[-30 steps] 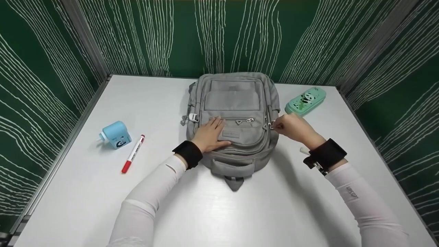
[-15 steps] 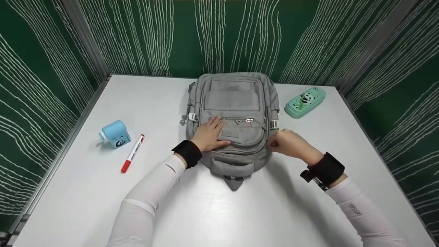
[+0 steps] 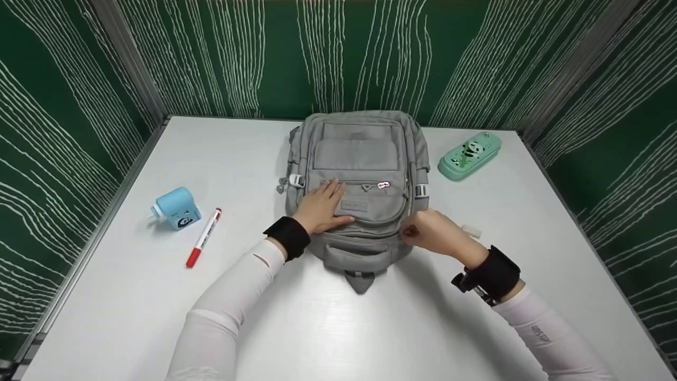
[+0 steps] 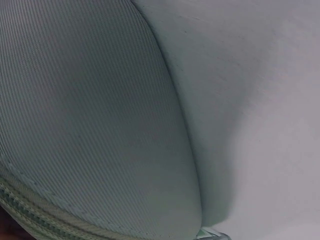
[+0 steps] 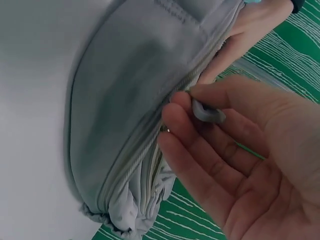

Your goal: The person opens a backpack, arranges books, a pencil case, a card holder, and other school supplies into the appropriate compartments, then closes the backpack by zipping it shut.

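Note:
A grey backpack [image 3: 357,153] lies on the white table, its carry handle [image 3: 357,258] toward me. My left hand [image 3: 320,210] rests flat on the backpack's front pocket with the fingers spread. At the right edge of the bag, my right hand [image 3: 433,232] pinches a grey zipper pull [image 5: 207,113] between thumb and forefinger. The zipper track [image 5: 135,160] runs along the bag's edge in the right wrist view; below the hand its two sides stand apart. The left wrist view shows only grey fabric [image 4: 95,110], part of a zipper and the table.
A green panda pencil case [image 3: 469,156] lies at the back right. Behind my right wrist is a small whitish block [image 3: 470,231]. On the left are a blue panda-print bottle-like item [image 3: 179,208] and a red-and-white marker [image 3: 203,238]. Green walls enclose the table.
My right hand has moved from beside the side buckle down along the bag's right edge toward the handle, uncovering the white buckle. My left hand stays in place.

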The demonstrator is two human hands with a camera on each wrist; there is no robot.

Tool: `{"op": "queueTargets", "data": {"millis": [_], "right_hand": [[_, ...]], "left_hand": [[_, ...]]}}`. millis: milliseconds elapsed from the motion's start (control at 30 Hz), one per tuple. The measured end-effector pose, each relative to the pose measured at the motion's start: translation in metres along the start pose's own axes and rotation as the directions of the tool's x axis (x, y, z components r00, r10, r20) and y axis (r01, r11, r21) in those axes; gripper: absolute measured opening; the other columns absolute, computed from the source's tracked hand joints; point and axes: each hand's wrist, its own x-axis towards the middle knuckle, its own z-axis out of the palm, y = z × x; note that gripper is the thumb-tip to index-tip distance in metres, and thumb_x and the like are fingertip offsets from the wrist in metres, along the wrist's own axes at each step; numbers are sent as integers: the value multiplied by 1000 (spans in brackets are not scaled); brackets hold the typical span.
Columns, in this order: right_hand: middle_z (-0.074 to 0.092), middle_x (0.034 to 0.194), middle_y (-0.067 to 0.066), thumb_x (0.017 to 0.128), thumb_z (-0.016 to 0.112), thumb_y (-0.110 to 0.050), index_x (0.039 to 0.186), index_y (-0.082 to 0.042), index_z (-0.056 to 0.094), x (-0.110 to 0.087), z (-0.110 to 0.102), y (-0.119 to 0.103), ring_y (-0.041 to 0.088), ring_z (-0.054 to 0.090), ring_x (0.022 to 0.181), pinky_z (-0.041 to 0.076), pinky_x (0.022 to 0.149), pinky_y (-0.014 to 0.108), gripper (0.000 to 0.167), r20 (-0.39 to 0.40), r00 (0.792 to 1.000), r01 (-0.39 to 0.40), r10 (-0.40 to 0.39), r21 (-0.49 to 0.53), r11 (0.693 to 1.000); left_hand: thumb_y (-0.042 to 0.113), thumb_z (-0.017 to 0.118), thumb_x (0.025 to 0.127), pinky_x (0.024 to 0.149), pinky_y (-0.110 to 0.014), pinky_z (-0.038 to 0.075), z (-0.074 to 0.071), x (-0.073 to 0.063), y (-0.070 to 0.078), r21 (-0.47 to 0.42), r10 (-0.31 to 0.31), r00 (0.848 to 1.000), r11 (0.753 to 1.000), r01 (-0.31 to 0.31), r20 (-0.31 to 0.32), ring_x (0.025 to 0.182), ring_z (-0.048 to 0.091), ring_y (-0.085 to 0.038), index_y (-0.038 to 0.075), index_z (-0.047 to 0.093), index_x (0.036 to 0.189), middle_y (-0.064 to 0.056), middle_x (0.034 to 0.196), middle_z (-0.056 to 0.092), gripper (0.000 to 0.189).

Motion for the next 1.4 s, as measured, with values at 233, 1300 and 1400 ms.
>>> {"op": "queueTargets", "data": {"millis": [233, 1300, 1400], "right_hand": [[48, 62, -6, 78, 65, 9, 68, -9, 62, 4, 9, -18, 2, 40, 60, 34, 57, 17, 21, -18, 997, 76, -75, 48, 996], [74, 79, 2, 85, 69, 2, 88, -4, 77, -5, 4, -17, 7, 63, 73, 55, 67, 24, 11, -76, 996, -38, 46, 107, 994], [73, 78, 3, 84, 70, 3, 86, -5, 77, -6, 5, -15, 8, 62, 72, 53, 67, 25, 11, -92, 995, -35, 43, 92, 995]], "left_hand": [[67, 49, 99, 130, -48, 27, -1, 0, 3, -4, -1, 1000, 1000, 1, -14, 160, 21, -35, 8, 21, 164, -17, 172, 18, 92], [75, 77, 71, 130, -44, 26, 13, -49, -63, -32, 178, 983, 983, -180, -51, 160, 26, -31, 5, 25, 162, -12, 171, 25, 126], [77, 76, 72, 128, -44, 30, 17, -48, -54, -17, 158, 984, 987, -160, -81, 157, 31, -33, 3, 29, 161, -16, 169, 29, 124]]}}
